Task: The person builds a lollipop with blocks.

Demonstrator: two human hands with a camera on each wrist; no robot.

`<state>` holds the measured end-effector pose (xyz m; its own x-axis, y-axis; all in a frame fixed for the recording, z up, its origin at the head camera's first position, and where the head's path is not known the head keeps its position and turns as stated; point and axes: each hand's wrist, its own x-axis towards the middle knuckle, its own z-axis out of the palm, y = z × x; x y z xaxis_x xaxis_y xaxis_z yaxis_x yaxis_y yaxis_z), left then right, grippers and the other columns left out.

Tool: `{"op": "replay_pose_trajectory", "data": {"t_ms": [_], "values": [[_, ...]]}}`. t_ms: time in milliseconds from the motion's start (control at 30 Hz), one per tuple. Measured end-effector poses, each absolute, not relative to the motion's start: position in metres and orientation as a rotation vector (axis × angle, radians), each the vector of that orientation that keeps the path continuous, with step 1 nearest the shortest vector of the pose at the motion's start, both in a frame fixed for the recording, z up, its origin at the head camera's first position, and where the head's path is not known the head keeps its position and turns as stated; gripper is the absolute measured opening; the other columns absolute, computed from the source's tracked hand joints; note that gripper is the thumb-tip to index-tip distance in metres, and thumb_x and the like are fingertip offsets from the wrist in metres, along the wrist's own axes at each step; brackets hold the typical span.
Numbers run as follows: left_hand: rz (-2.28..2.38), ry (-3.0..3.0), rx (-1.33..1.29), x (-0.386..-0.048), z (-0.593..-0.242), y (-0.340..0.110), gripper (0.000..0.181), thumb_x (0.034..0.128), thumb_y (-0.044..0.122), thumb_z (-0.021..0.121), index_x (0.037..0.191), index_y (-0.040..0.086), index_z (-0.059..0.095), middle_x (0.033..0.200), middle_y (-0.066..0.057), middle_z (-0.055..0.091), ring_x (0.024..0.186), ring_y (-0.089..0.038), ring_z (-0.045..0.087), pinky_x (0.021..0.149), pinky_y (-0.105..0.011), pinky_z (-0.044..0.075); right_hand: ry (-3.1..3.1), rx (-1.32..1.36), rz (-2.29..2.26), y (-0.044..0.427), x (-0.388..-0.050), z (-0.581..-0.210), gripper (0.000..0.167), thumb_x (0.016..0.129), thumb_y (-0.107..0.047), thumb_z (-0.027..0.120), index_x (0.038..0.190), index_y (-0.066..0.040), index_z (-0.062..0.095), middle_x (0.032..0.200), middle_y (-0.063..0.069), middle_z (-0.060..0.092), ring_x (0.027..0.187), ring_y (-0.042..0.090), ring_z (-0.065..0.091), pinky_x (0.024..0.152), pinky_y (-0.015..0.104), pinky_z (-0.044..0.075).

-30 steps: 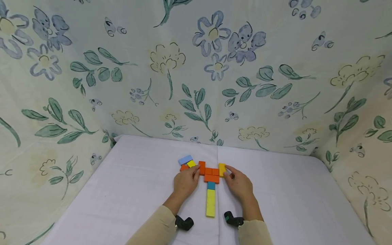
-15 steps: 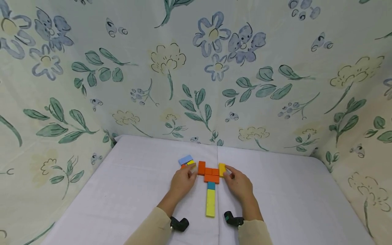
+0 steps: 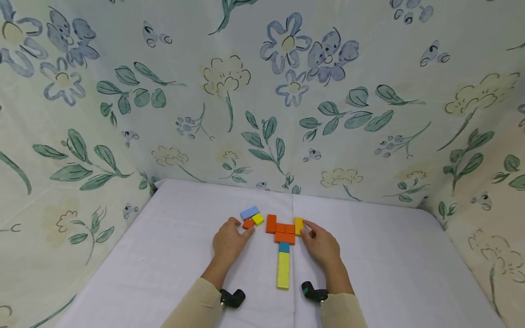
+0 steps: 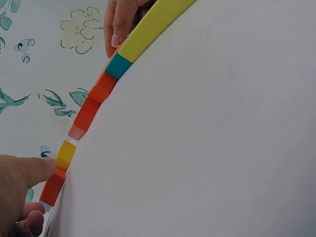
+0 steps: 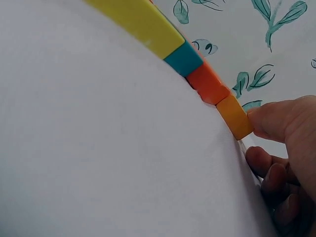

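Observation:
Near a loose orange-red block (image 3: 248, 224), my left hand (image 3: 229, 240) has its thumb and forefinger apart on either side. A small yellow block (image 3: 258, 219) and a light blue block (image 3: 249, 212) lie against it. My right hand (image 3: 324, 246) touches the right edge of an orange-yellow block (image 3: 299, 227) with thumb and forefinger; the thumb's contact shows in the right wrist view. That block joins a flat figure of orange-red blocks (image 3: 285, 238), with another orange-red block (image 3: 271, 224) at upper left. Below run a teal block (image 3: 284, 247) and a long yellow-green block (image 3: 283, 270).
A white cloth (image 3: 176, 246) covers the table. Flower-patterned fabric (image 3: 229, 114) rises behind the table and along both sides. Each wrist carries a black camera mount (image 3: 232, 298).
My left hand has let go of the upper-left orange-red block and moved left to the loose blocks. My right hand stays at the orange-yellow block.

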<state>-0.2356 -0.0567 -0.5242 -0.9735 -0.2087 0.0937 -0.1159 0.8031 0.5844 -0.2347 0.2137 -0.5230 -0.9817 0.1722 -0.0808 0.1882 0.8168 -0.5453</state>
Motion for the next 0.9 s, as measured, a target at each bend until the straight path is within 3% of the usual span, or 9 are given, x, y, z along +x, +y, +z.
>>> {"op": "replay_pose_trajectory", "data": {"t_ms": [367, 900], "values": [[-0.97, -2.797, 0.236, -0.236, -0.526, -0.061, 0.034, 0.0859, 0.04, 0.08, 0.095, 0.009, 0.07, 0.08, -0.004, 0.065, 0.067, -0.016, 0.056, 0.06, -0.028, 0.045, 2.98, 0.295, -0.899, 0.212, -0.232, -0.523, 0.049, 0.1, -0.044, 0.059, 0.145, -0.025, 0.058, 0.089, 0.004, 0.059, 0.081, 0.021, 0.052, 0.07, 0.036, 0.038], [-1.223, -2.712, 0.097, -0.233, -0.521, -0.051, 0.035, 0.0864, 0.042, 0.08, 0.103, 0.012, 0.073, 0.07, 0.002, 0.056, 0.063, -0.014, 0.048, 0.055, -0.024, 0.04, 2.996, 0.28, -0.92, 0.212, -0.232, -0.522, 0.049, 0.1, -0.042, 0.061, 0.145, -0.024, 0.059, 0.087, 0.003, 0.059, 0.078, 0.02, 0.051, 0.068, 0.035, 0.036]]}}
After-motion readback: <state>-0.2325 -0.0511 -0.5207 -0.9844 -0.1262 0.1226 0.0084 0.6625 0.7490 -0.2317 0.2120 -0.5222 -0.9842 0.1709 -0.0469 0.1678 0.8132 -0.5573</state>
